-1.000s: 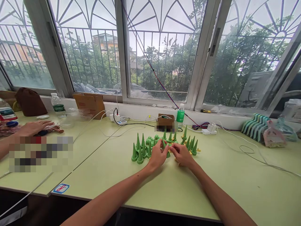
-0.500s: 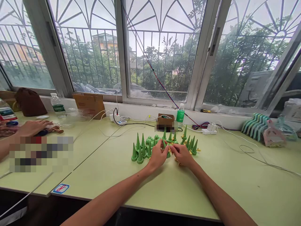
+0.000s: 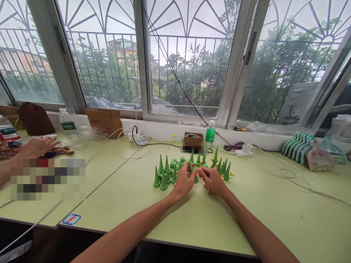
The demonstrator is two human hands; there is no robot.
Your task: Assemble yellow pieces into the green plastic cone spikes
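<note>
Head view: green plastic cone (image 3: 191, 167) is being clamped by left grip (image 3: 185, 181), small yellow plastic piece (image 3: 197, 175) seemingly by right grip (image 3: 214, 180), ideally aligned.

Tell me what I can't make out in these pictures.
Head view:
Green plastic cone: partly covered by the left hand.
Tiny yellow piece near the right hand: too small to identify.
Small brown cardboard box: lower part lost in pixelation.
Clear plastic bottle, partly red label: cut off by left edge.

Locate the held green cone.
In the head view, the green cone is slightly right of centre, in the left hand, with the right hand beside it.
</note>
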